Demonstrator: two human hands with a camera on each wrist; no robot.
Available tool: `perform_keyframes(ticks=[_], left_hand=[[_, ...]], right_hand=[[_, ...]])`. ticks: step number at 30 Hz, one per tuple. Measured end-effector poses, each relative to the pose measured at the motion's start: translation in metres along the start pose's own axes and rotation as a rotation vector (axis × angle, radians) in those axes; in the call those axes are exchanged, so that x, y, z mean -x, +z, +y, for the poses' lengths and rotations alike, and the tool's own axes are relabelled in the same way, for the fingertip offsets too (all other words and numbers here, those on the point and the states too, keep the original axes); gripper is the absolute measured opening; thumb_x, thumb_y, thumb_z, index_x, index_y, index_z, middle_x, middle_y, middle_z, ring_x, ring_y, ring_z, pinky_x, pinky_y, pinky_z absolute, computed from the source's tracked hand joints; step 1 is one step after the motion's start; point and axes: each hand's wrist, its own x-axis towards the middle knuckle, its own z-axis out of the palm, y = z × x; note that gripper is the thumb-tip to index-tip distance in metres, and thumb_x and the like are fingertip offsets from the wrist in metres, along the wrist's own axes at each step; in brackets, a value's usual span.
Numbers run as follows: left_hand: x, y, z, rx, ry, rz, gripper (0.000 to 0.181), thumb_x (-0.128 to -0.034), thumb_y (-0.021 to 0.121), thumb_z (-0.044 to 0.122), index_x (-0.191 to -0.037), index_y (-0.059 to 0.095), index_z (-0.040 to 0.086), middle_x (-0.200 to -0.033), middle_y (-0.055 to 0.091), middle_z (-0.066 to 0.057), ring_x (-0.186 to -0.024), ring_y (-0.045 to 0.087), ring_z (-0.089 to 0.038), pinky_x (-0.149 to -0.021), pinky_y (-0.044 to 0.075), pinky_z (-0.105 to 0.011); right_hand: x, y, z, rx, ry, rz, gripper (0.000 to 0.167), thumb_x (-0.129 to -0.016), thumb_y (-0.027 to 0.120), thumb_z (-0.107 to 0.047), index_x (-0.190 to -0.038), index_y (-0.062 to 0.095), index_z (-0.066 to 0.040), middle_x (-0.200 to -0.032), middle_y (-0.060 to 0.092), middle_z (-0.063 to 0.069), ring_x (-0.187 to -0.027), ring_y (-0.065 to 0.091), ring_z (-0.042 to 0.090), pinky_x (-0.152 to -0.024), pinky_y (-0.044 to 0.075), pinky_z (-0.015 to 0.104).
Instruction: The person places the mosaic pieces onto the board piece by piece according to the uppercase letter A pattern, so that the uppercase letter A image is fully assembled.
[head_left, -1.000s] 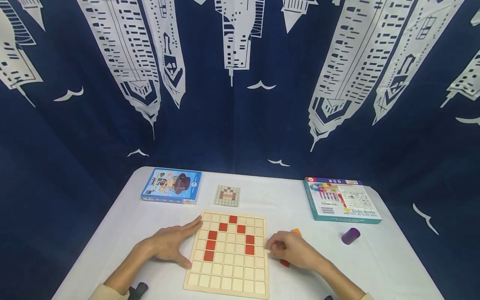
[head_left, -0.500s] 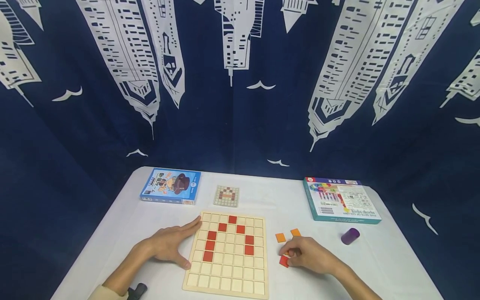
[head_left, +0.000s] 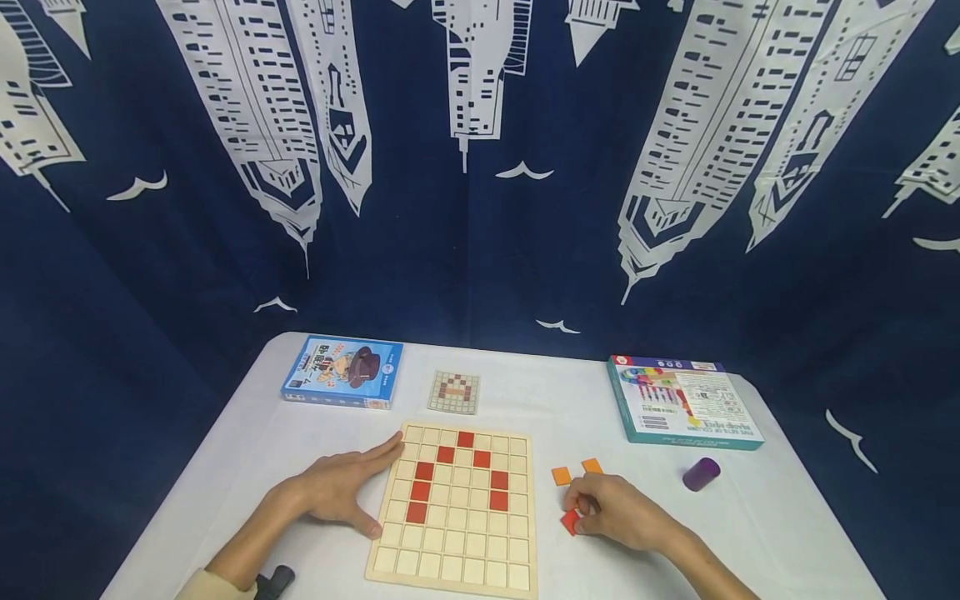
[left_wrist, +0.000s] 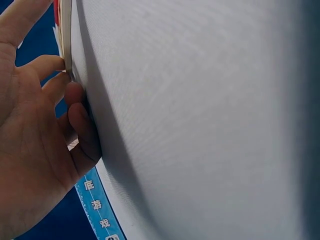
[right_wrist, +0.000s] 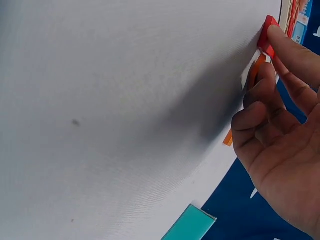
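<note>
A pale wooden grid board [head_left: 450,575] lies on the table in the head view, with several red square tiles [head_left: 418,491] forming an arch in its cells. Along its left edge rests my left hand [head_left: 333,487], thumb and fingers spread against the rim. To the right of the board, my right hand [head_left: 618,512] pinches a loose red tile [head_left: 570,522] at the tabletop. In the right wrist view the thumb lies on this red tile [right_wrist: 267,37], with an orange tile [right_wrist: 257,69] close by under the fingers. Two orange tiles [head_left: 562,476] show beyond the hand.
A small pattern card [head_left: 453,392] lies behind the board. At the back left is a blue box [head_left: 342,372], and a teal-edged box [head_left: 684,402] is at the back right. A purple cylinder [head_left: 701,474] lies right of the right hand.
My right hand has moved right, from the board's right edge to the loose tiles, and now pinches a red one. Orange tiles it covered are visible. The left hand stays put.
</note>
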Motion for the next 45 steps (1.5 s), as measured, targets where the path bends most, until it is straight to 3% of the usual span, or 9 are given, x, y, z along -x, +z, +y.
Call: perform_keyframes(ticks=[7, 20, 27, 36, 45], left_hand=[[0.000, 0.000, 0.000, 0.007, -0.009, -0.002, 0.125, -0.0571, 0.086, 0.066, -0.160, 0.028, 0.025, -0.169, 0.014, 0.006, -0.144, 0.038, -0.039, -0.101, 0.033, -0.076], [0.000, 0.000, -0.001, -0.005, -0.010, -0.003, 0.125, -0.0571, 0.086, 0.066, -0.160, 0.028, 0.026, -0.169, 0.014, 0.006, -0.143, 0.040, -0.039, -0.101, 0.035, -0.074], [0.000, 0.000, -0.001, -0.011, -0.002, -0.005, 0.125, -0.0581, 0.085, 0.068, -0.161, 0.028, 0.026, -0.169, 0.013, 0.007, -0.143, 0.040, -0.039, -0.102, 0.036, -0.073], [0.000, 0.001, 0.000, -0.005, -0.008, -0.007, 0.124, -0.0581, 0.086, 0.067, -0.160, 0.028, 0.026, -0.169, 0.014, 0.007, -0.143, 0.040, -0.039, -0.101, 0.036, -0.073], [0.000, 0.002, -0.002, -0.012, -0.003, -0.002, 0.125, -0.0580, 0.086, 0.067, -0.161, 0.028, 0.025, -0.169, 0.014, 0.007, -0.143, 0.040, -0.037, -0.101, 0.037, -0.073]], right_hand=[[0.001, 0.000, -0.003, -0.006, 0.019, -0.003, 0.025, -0.079, 0.085, -0.019, -0.086, 0.063, -0.027, -0.078, 0.057, -0.012, -0.073, 0.051, 0.006, -0.062, 0.041, 0.024], [0.000, -0.004, -0.006, -0.053, -0.006, -0.028, 0.020, -0.082, 0.083, -0.021, -0.081, 0.063, -0.023, -0.065, 0.052, -0.014, -0.065, 0.049, 0.001, -0.058, 0.040, 0.020], [-0.004, -0.001, -0.008, -0.098, -0.027, -0.018, 0.018, -0.085, 0.081, -0.025, -0.085, 0.063, -0.024, -0.072, 0.058, -0.013, -0.068, 0.052, 0.002, -0.061, 0.043, 0.021], [-0.011, 0.007, -0.017, -0.202, -0.050, -0.019, 0.013, -0.087, 0.079, -0.019, -0.090, 0.066, -0.020, -0.077, 0.061, -0.010, -0.072, 0.055, 0.004, -0.065, 0.048, 0.021], [-0.019, 0.013, -0.033, -0.240, -0.065, 0.008, 0.011, -0.090, 0.076, -0.016, -0.093, 0.068, -0.022, -0.082, 0.065, -0.009, -0.075, 0.059, 0.006, -0.069, 0.051, 0.021]])
